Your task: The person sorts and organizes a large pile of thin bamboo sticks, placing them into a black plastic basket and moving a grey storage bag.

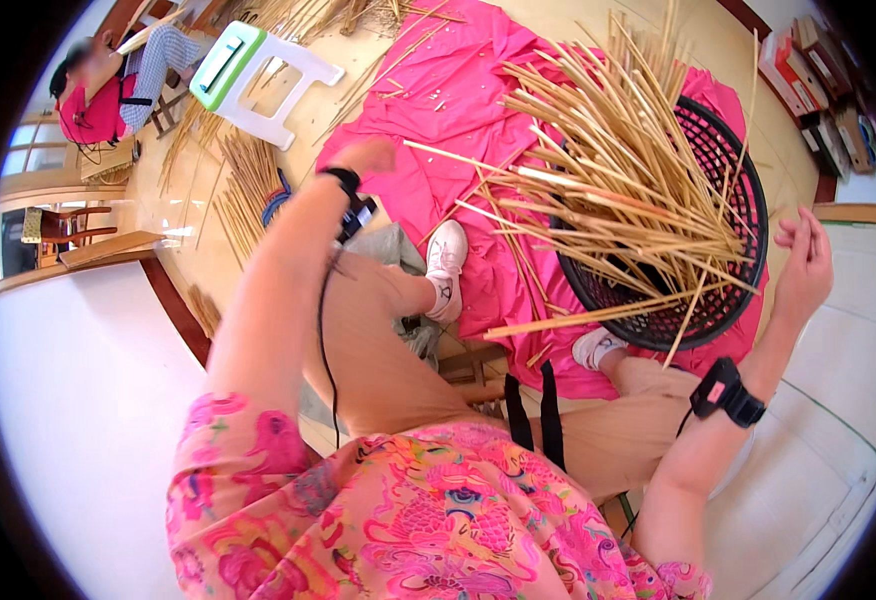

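Note:
My left hand [369, 156] is raised over the pink cloth [423, 97], blurred by motion. Whether its fingers hold anything cannot be made out. My right hand [807, 262] hovers just outside the right rim of a black plastic mesh basket [715, 146], palm up, fingers slightly apart and nothing in them. Thin, dry tan plant stalks [618, 180] fan out of the basket towards the upper left, many overhanging its rim. One long stalk [453, 154] reaches close to my left hand. A thicker stalk [543, 321] juts out past the basket's near side.
At the upper left stands a white and green plastic stool [262, 82] with an object on top. Stalk bundles [247, 187] lie on the tiled floor, left of my leg. Another person [108, 97] sits beyond. Box files [790, 75] stand at right.

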The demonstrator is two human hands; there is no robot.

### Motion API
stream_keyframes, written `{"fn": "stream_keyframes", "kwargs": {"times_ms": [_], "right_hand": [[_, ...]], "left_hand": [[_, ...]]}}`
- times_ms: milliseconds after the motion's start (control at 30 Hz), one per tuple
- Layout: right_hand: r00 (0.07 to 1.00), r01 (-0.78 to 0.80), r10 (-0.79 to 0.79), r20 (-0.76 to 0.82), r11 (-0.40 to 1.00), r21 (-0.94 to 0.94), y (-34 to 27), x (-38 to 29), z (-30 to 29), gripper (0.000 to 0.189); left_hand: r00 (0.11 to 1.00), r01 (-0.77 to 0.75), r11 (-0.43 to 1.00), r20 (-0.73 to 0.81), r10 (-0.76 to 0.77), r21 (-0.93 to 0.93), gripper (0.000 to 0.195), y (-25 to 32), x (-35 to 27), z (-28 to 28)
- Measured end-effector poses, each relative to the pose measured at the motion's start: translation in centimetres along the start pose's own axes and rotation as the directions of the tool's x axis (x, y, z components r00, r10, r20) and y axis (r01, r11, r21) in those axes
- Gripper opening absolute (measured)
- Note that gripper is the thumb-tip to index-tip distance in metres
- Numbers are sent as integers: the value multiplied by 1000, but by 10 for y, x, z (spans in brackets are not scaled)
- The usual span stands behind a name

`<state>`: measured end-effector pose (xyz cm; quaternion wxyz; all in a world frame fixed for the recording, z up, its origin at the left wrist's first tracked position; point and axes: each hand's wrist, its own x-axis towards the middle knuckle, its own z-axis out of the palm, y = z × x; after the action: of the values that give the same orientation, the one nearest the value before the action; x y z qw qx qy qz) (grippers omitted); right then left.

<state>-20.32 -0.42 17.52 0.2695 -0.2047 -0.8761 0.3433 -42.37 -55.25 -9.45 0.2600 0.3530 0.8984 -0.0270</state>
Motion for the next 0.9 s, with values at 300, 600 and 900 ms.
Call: {"fn": "stream_keyframes", "kwargs": {"times_ms": [300, 600, 900], "right_hand": [[991, -121, 127, 37, 982, -144, 18, 0, 6, 24], [982, -162, 172, 83, 980, -115, 5, -4, 20, 24], [977, -158, 173, 127, 980, -121, 9, -3, 25, 25]], "left_hand": [[927, 356, 832, 51, -371, -426, 26, 141, 82, 130], [838, 218, 810, -320, -441, -545, 17, 162, 110, 113], [862, -183, 981, -469, 194, 70, 22, 172, 143, 134]]}}
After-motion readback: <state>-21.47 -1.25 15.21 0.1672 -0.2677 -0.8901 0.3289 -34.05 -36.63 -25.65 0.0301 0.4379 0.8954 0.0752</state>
